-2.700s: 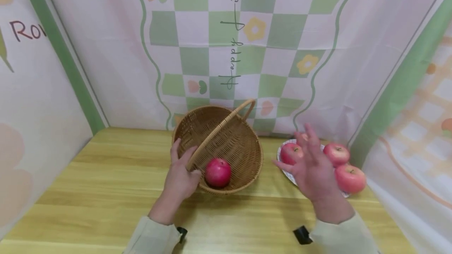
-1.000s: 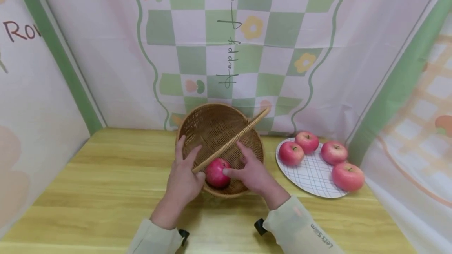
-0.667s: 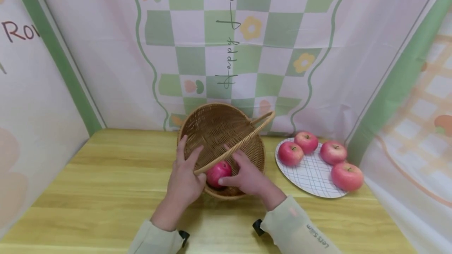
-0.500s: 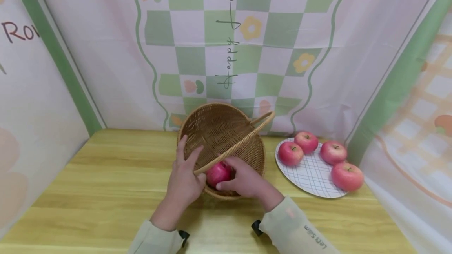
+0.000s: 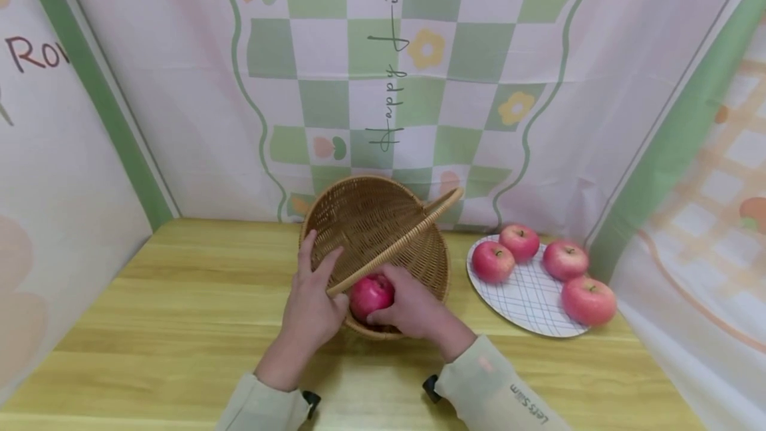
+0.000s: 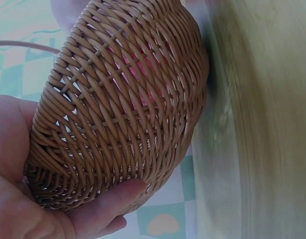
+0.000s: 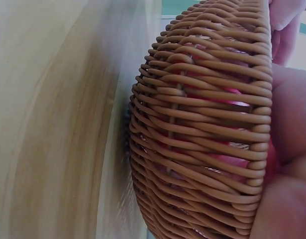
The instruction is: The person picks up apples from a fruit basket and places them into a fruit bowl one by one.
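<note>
In the head view a round wicker basket [image 5: 353, 208] leans open toward me, its arched handle [image 5: 413, 235] tilted to the right. Inside its near side lies a round magenta-red fruit [image 5: 368, 298], deeper in colour than the apples. My left hand [image 5: 314, 308] grips the basket's left side at the foot of the handle; the left wrist view has its fingers [image 6: 110, 204] against the outer weave. From the right, my right hand [image 5: 419, 308] reaches under the handle, thumb and fingers curled round the fruit. In the right wrist view the weave [image 7: 207, 119] partly hides the fruit.
A white checked plate [image 5: 532, 301] on the right bears several red apples [image 5: 589, 300] around its rim. The wooden table [image 5: 179, 324] ends at a patterned cloth backdrop [image 5: 383, 85], close behind the basket. Cloth walls stand on both sides.
My right hand has come from above the plate into the basket, and its fingers have closed round the fruit. The handle has tipped rightward. My left hand keeps its grip on the basket.
</note>
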Demonstrator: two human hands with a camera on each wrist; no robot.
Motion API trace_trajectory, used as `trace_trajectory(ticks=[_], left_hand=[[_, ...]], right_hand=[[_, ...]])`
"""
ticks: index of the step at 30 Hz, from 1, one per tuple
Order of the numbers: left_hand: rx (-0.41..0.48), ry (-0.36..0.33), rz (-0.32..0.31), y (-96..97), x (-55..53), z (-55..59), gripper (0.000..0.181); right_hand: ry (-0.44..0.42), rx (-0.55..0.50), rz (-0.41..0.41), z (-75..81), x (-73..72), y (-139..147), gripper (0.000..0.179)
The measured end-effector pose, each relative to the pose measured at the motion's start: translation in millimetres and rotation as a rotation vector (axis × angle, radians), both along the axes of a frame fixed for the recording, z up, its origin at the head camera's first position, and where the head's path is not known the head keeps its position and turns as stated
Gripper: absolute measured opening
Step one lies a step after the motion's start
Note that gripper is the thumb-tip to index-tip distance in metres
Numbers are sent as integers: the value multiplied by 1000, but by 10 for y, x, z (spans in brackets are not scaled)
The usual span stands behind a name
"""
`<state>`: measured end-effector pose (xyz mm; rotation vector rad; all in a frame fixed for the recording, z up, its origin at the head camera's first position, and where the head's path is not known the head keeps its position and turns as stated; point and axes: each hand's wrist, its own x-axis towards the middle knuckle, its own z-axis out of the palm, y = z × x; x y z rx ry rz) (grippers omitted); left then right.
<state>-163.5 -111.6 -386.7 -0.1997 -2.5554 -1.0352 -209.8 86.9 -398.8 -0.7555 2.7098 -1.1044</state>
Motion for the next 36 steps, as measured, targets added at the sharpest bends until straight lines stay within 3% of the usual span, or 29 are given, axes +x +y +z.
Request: trace_trajectory(ticks=[8,13,20,29,36], left_hand=[[-11,15,-7,1,2,3,77],[-1,3,-12,10,7,6,77],[-15,-14,-4,37,25,29,80],[-30,-8,-4,43,37,35,82],[-10,-19,-7,42,35,24,82]], right_hand=[[-9,12,-39,-14,35,25,77],[-18,8,-57,-23,37,41,73],[-46,-93,-73,-40,16,65,72],[-60,-42,-133,-43,29,76,77],[-89,-215,-151,-61,23,104,86]])
